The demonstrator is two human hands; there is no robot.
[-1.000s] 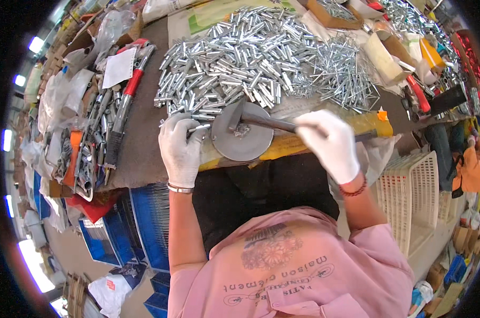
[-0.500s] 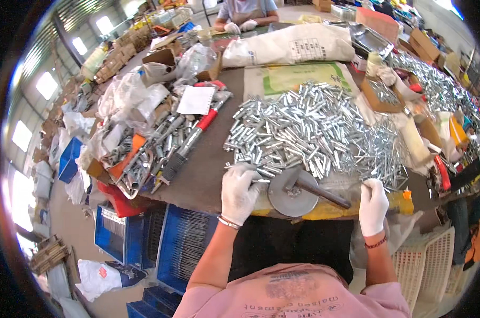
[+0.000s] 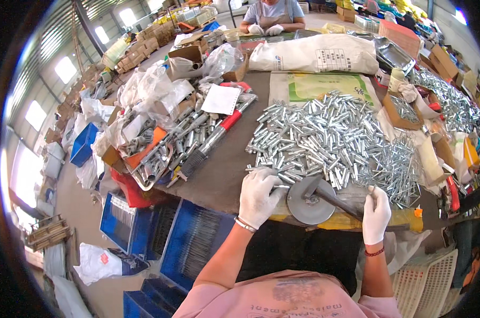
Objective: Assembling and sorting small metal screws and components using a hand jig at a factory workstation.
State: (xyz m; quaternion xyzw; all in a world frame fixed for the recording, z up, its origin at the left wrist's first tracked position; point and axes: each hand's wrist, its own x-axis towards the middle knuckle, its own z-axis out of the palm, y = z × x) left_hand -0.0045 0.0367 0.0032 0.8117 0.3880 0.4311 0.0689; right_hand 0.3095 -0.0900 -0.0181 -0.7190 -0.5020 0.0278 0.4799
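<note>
My left hand, in a white glove, pinches a small silver metal sleeve between thumb and fingertips. Just right of it lies a round grey metal disc with a hammer resting on it, handle slanting toward my right hand. My gloved right hand is closed in a pinch beside the handle's end, at the near edge of the thin pins. Whatever its fingertips hold is too small to make out. Beyond both hands spreads a big heap of silver metal sleeves.
Left on the table are metal tools, plastic bags and a white paper. A filled white sack lies across the back. Cardboard boxes and more metal parts crowd the right. Blue crates stand below left. A gloved co-worker sits opposite.
The whole view has shifted, moving the scene rightward and slightly down. My right hand has come left, closer to the hammer handle's end. My left hand keeps its pinch on the sleeve.
</note>
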